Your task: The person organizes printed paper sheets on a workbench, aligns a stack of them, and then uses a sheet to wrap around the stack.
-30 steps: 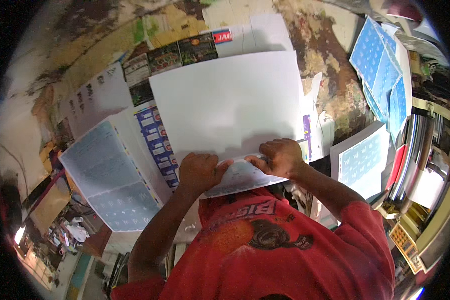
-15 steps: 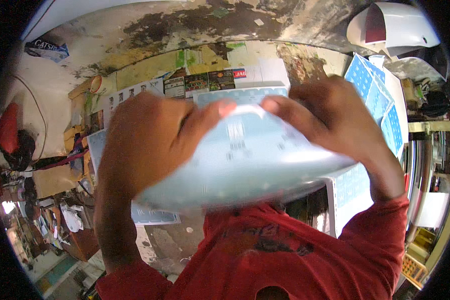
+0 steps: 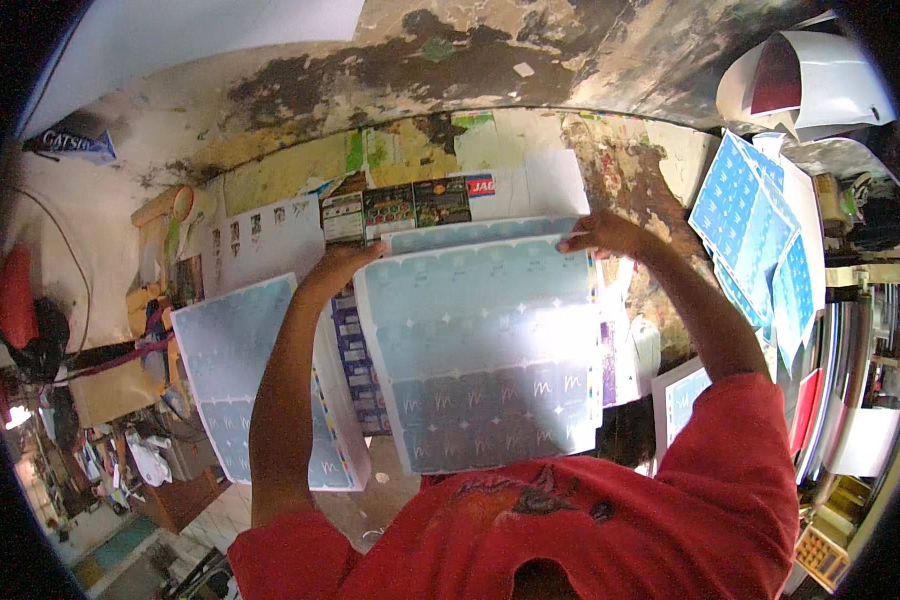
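Note:
A large printed sheet, pale blue with white borders and rows of small repeated shapes, spreads out flat in front of my chest. At its far left corner my left hand grips the edge, with most of the fingers hidden. My right hand pinches the far right corner, thumb toward the sheet. Just beyond its far edge shows the strip of another pale blue sheet. To the left, beside my left forearm, lies a thick stack of similar printed sheets.
Brighter blue printed sheets lie loosely overlapped at the right. A stained wall rises at the back, above dark printed cards. Curved white panels stand at the far right. Another white-edged sheet sits near my right elbow.
The sheet, earlier bent and blurred between my raised hands, now lies spread out flat. My hands have moved farther apart and away from me, to its far corners.

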`<state>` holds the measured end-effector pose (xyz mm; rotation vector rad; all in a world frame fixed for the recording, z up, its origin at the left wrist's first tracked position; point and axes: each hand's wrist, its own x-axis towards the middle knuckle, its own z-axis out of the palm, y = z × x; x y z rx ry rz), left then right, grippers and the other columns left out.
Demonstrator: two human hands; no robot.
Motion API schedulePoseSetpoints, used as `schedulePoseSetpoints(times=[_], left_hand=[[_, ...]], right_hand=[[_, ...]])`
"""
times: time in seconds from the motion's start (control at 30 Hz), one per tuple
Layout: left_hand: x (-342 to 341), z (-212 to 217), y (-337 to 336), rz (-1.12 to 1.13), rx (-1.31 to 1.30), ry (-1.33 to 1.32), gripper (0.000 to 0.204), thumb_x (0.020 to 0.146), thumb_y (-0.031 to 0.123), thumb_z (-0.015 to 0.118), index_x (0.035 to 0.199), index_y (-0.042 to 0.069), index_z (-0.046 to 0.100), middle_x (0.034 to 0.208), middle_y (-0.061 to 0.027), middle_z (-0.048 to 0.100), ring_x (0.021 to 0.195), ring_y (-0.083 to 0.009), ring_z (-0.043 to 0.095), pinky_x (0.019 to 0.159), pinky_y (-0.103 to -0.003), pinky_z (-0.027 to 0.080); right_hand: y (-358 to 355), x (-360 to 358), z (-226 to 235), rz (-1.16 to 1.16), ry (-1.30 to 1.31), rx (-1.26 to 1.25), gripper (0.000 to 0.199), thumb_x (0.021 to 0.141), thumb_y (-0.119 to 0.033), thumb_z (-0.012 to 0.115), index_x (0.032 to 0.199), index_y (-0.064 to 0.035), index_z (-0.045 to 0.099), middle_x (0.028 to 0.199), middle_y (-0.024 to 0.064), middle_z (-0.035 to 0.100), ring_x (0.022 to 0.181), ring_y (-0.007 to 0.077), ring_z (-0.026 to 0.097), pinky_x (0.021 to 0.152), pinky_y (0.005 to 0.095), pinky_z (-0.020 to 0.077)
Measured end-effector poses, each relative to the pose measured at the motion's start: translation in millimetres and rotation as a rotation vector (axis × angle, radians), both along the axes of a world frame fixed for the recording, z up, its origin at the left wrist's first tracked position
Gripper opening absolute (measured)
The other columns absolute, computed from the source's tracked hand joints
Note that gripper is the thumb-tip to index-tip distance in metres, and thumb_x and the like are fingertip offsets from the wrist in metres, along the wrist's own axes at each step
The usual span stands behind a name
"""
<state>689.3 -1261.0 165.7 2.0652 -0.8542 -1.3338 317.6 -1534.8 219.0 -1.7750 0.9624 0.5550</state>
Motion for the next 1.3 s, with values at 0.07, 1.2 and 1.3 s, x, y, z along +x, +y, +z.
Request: schedulePoseSetpoints(times=[0.07,1.2,1.3], left_hand=[[-18.7,-10.4,17.1,0.376,-0.021,0.474,0.062,0.079,0.055,0.074,0.114,0.004,0.068,0.107,-0.0143,0.069,0.103,-0.0268,0.065,0.090,-0.040,0.050],[-101.8,-36.2,14.8,-0.105,-0.367,-0.773,0.070,0.091,0.013,0.061,0.149,-0.005,0.026,0.145,-0.0332,0.039,0.135,-0.0481,0.038,0.115,-0.051,0.026],[-73.6,-1.5,6.2,0.129,-0.265,-0.200,0.078,0.092,0.025,0.065,0.150,-0.005,0.023,0.148,-0.0321,0.035,0.139,-0.0440,0.035,0.115,-0.046,0.027]], right_hand=[[0.2,-28.1,-44.0,-0.362,-0.123,0.223,0.050,0.082,-0.034,0.076,0.111,0.0051,0.063,0.105,0.0146,0.068,0.100,0.0232,0.065,0.090,0.0336,0.0522],[87.3,1.9,-54.7,0.077,-0.410,-0.658,0.066,0.078,-0.011,0.068,0.139,-0.0001,0.045,0.146,0.0245,0.041,0.136,0.0410,0.038,0.113,0.0492,0.0326],[52.1,-5.5,-41.8,-0.021,-0.293,-0.295,0.054,0.085,-0.035,0.070,0.125,-0.0007,0.059,0.127,0.0251,0.058,0.121,0.0369,0.054,0.103,0.0469,0.0433]])
